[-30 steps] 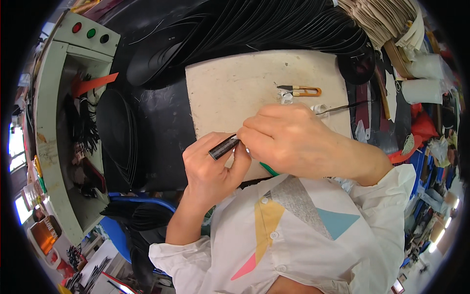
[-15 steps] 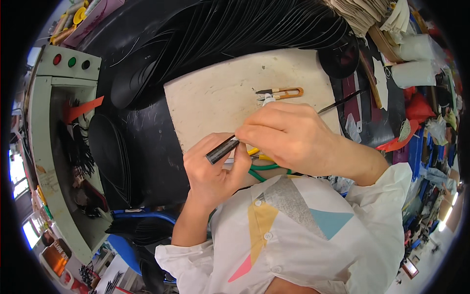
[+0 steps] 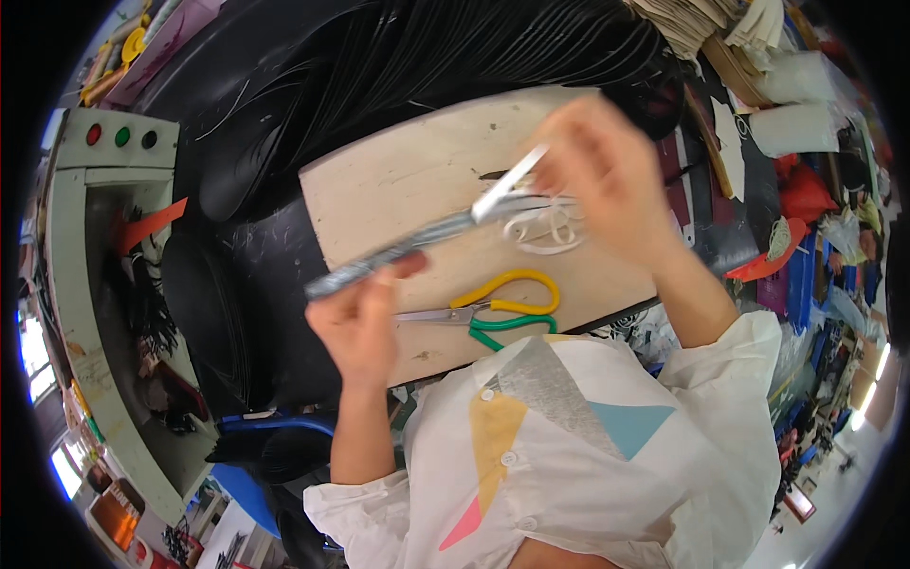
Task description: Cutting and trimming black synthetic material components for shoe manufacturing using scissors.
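Note:
My left hand (image 3: pixel 355 327) is closed on the left end of a long dark shiny strip (image 3: pixel 403 254), thumb and fingers pinching it. The strip slants up to the right above the pale board (image 3: pixel 351 199). A narrow white tape (image 3: pixel 507 185) meets the strip near its middle. My right hand (image 3: pixel 602 175), smeared by motion, is closed on the tape's upper end. Loose loops of white tape (image 3: pixel 545 242) hang or lie below that hand. Nearer to me, scissors (image 3: pixel 464 313) with one yellow and one green handle rest on the board, close by my left hand.
Stacked black curved sheets (image 3: pixel 445 57) lie along the far side. Left stands a grey metal cabinet (image 3: pixel 118 152) with coloured buttons. More black pieces (image 3: pixel 204 313) lie beside it. At right are white rolls (image 3: pixel 791 128) and a red bag (image 3: pixel 801 194).
My hands have moved apart, the right up and away, the left slightly left. The strip now stretches out between them with white tape along it. The scissors have come fully into view.

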`<state>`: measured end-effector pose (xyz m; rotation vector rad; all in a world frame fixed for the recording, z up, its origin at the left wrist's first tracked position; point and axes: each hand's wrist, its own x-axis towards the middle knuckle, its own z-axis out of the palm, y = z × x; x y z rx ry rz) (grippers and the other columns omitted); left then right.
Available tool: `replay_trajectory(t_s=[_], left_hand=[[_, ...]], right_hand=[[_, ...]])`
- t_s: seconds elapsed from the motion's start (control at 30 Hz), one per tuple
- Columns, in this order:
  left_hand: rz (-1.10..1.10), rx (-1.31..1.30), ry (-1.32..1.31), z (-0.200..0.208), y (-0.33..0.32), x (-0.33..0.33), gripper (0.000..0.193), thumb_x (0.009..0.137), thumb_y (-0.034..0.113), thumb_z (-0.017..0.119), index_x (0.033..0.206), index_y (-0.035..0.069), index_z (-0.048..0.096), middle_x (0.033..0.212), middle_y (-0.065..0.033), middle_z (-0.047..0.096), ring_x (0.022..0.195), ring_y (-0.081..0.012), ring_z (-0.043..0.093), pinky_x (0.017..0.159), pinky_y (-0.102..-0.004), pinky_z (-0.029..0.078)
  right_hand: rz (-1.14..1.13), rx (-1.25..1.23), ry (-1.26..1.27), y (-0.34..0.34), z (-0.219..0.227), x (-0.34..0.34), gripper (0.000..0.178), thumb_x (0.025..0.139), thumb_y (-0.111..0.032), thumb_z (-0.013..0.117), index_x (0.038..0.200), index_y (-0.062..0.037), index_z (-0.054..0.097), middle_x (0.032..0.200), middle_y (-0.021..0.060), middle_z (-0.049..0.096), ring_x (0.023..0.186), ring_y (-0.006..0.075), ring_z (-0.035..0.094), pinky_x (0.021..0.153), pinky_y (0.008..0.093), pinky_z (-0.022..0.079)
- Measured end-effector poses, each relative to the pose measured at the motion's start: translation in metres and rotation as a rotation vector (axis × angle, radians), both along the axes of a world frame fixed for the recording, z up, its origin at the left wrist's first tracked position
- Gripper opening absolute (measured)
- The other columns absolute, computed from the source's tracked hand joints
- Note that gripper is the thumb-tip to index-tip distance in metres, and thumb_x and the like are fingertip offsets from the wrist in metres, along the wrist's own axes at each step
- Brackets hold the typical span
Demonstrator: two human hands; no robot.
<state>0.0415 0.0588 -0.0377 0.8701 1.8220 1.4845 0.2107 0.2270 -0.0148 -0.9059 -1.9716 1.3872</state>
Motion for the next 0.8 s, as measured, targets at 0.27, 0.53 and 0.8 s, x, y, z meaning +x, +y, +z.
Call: replay_trajectory(t_s=[0.27,0.53,0.8], left_hand=[[0.388,0.095,-0.574,-0.046,0.007,-0.027,0.027,0.088,0.015,0.052,0.096,-0.010,0.061,0.089,-0.0194,0.066,0.083,-0.0253,0.065,0.081,-0.0318,0.049],[0.227,0.141,-0.099,-0.021,0.017,-0.019,0.023,0.087,0.011,0.054,0.082,-0.008,0.067,0.084,-0.0132,0.068,0.074,-0.0218,0.066,0.071,-0.0291,0.050],[-0.073,0.422,0.795,0.032,0.054,-0.023,0.009,0.067,0.005,0.071,0.071,-0.001,0.066,0.070,-0.0103,0.061,0.069,-0.0222,0.059,0.059,-0.0296,0.047]], right_hand=[[-0.979,0.543,0.193,0.113,-0.023,0.176,0.011,0.083,0.002,0.052,0.092,-0.0010,0.058,0.080,0.0076,0.062,0.075,0.0139,0.059,0.073,0.0247,0.047],[0.322,1.069,-0.071,-0.014,-0.020,0.029,0.028,0.065,-0.007,0.067,0.092,-0.0016,0.064,0.089,0.0089,0.064,0.075,0.0233,0.062,0.064,0.0319,0.051],[0.323,1.099,0.126,0.002,0.018,-0.037,0.032,0.064,-0.003,0.065,0.096,-0.0009,0.066,0.089,0.0104,0.065,0.076,0.0224,0.063,0.063,0.0298,0.052]])
